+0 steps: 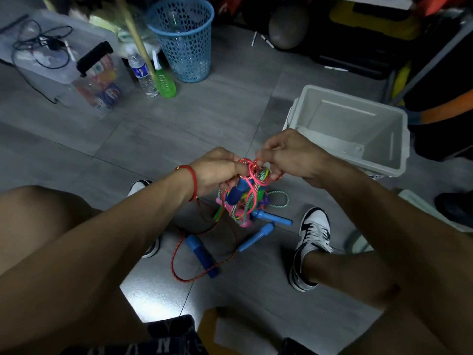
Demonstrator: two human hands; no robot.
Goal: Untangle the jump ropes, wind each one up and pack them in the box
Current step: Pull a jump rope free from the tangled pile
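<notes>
A tangle of jump ropes (245,198) in red, pink, green and teal cord hangs between my hands above the grey floor. My left hand (217,170), with a red band at the wrist, grips the top of the tangle from the left. My right hand (289,157) pinches red cord at the top from the right. Blue handles (258,237) and a darker blue handle (202,254) lie on the floor below, with a loop of red rope (179,272) beside them. The white box (358,129) stands open to the right and holds nothing.
A blue mesh basket (184,39) stands at the back, with a water bottle (142,73) and a green brush (165,84) beside it. A clear storage bin (58,60) sits at the back left. My shoes (312,242) flank the ropes.
</notes>
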